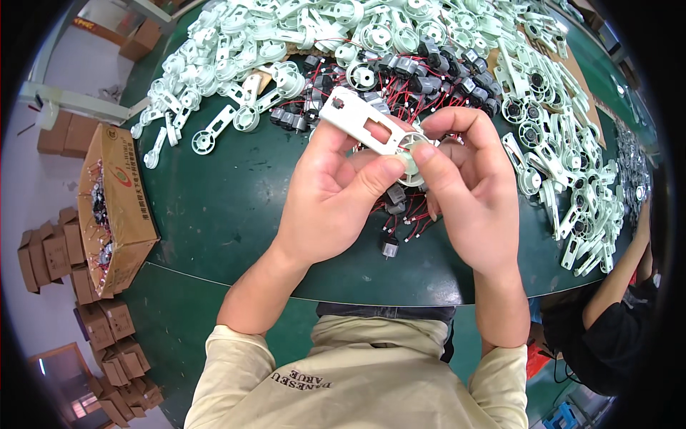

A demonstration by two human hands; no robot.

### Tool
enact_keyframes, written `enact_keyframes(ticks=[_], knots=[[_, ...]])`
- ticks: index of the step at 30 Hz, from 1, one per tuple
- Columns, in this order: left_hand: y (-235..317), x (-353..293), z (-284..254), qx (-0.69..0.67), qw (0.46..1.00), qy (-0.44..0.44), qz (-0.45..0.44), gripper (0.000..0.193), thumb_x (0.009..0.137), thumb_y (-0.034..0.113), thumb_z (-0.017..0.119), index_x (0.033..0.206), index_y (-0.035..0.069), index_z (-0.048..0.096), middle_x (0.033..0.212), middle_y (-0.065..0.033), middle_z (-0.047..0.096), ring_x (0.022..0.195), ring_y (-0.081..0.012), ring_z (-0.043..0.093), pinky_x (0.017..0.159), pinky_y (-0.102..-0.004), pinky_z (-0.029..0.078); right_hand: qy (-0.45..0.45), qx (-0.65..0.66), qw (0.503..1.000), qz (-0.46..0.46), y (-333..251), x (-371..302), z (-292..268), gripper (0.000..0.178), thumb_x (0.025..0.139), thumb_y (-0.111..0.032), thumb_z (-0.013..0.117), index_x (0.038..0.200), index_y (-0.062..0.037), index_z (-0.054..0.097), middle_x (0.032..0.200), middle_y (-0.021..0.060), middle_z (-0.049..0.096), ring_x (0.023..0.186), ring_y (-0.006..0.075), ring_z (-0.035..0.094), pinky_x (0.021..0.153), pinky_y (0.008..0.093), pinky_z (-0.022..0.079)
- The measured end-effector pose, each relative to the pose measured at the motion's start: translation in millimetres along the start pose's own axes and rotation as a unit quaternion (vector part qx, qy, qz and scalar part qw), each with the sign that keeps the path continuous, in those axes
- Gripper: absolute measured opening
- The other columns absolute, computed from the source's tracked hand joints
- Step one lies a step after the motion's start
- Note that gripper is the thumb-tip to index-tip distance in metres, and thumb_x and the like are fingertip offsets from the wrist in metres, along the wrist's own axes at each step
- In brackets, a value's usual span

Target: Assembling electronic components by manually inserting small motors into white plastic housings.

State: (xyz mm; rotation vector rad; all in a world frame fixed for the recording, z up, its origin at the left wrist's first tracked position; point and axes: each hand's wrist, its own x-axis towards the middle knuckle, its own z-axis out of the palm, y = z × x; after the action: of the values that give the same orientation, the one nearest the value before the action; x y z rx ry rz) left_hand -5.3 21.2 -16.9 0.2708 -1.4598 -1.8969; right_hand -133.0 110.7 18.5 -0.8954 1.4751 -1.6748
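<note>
Head view: clasping one pale mint, flat plastic part [357, 123] from two sides, above one dark green, smooth tabletop [207, 214]. With the bare left hand [327, 204], gripping the slotted plate end, thumb pressed near the ring and fingers curled under. With the bare right hand [464, 186], pinching the round, spoked end between thumb and bent index finger. Counting on the part: one rectangular slot, one ring. Below the hands, one small grey, block-shaped motor [389, 247] lying at the near end of the loose ones. Behind the hands, one heap of grey and black motors with red wires [404, 66], overlapping too much to count. Beyond that, one broad heap of pale mint plastic parts [286, 28], dozens of pieces; to the right, one more bank of similar pale parts [582, 179], likewise beyond counting. At the left, one open brown cardboard carton [128, 186] holding more wired motors [100, 207], number hidden; past it, several stacked brown cardboard boxes [53, 254]. At the right edge, at least one bare forearm of another person [620, 275], below one black sleeve [614, 336].
</note>
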Motion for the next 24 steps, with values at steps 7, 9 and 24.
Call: enact_keyframes(ticks=[7, 9, 24], knots=[[7.2, 3.0, 4.1, -0.002, 1.000, 0.027, -0.003, 0.032, 0.089, -0.003, 0.058, 0.117, -0.001, 0.042, 0.116, -0.0132, 0.054, 0.107, -0.0189, 0.058, 0.091, -0.0329, 0.049, -0.028, 0.023, 0.999, 0.011, 0.9, 0.4, -5.1, 0.017, 0.088, -0.005, 0.061, 0.102, 0.0006, 0.053, 0.086, 0.0021, 0.058, 0.064, 0.0025, 0.053, 0.056, 0.0190, 0.043], [11.1, 3.6, 4.5, -0.020, 0.999, 0.031, -0.009, 0.031, 0.090, -0.003, 0.057, 0.117, -0.001, 0.043, 0.116, -0.0131, 0.054, 0.106, -0.0188, 0.057, 0.091, -0.0329, 0.049, -0.025, 0.016, 0.999, -0.017, 5.2, 0.4, -3.8, 0.017, 0.088, -0.005, 0.061, 0.102, 0.0007, 0.053, 0.086, 0.0022, 0.058, 0.064, 0.0028, 0.053, 0.056, 0.0187, 0.043], [8.1, 2.5, 2.8, -0.037, 0.999, 0.013, -0.031, 0.024, 0.093, 0.001, 0.055, 0.116, 0.000, 0.046, 0.112, -0.0105, 0.057, 0.102, -0.0135, 0.058, 0.087, -0.0272, 0.049, 0.055, -0.198, 0.947, -0.247, 13.7, 4.2, -2.7, 0.011, 0.077, 0.000, 0.071, 0.085, -0.0025, 0.064, 0.085, 0.0067, 0.058, 0.067, 0.0124, 0.055, 0.056, 0.0249, 0.046]])
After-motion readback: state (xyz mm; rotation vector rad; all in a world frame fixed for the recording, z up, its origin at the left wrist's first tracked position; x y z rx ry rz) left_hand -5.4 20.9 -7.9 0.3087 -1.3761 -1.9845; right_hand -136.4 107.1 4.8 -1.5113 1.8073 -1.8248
